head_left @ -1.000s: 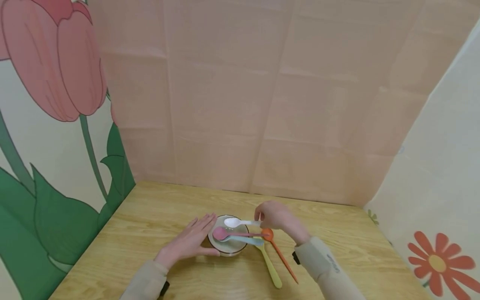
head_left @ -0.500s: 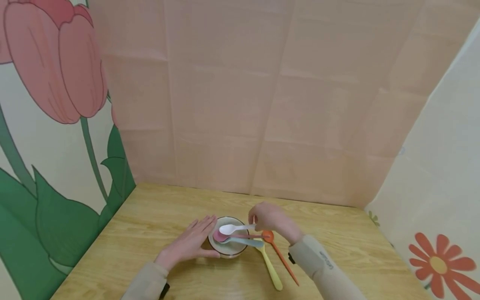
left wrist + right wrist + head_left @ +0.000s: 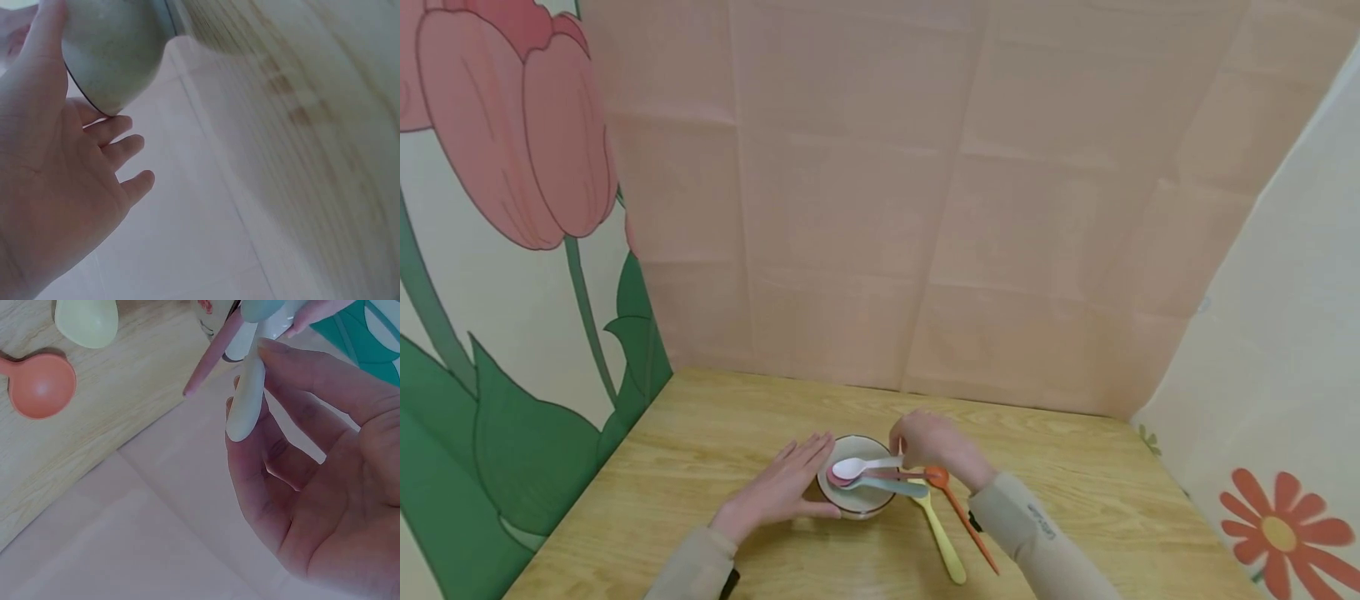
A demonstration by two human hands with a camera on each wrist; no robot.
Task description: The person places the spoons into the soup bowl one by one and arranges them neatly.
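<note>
A pale bowl [image 3: 874,447] with a dark rim stands on the table in the head view. My left hand [image 3: 782,485] lies along its left side, thumb and straight fingers spread against the rim. In the left wrist view the fingertips touch the bowl's edge [image 3: 115,50]. Pinched by its handle in my right hand [image 3: 932,439] is a white spoon [image 3: 850,468], its head over the bowl. Below it, a pink spoon [image 3: 917,476] and a light blue spoon [image 3: 891,486] lie across the bowl, handles jutting right. The white spoon's head partly hides the pink one's.
Right of the bowl, a yellow spoon [image 3: 942,537] and an orange spoon [image 3: 958,510] lie on the wooden table [image 3: 737,417], handles toward me. A plain pinkish cloth [image 3: 850,208] hangs behind the table, with flower-printed sheets at both sides.
My right hand has moved left and slightly nearer, carrying the white spoon, whose head now overlaps the pink spoon's head. The left hand stays at the bowl.
</note>
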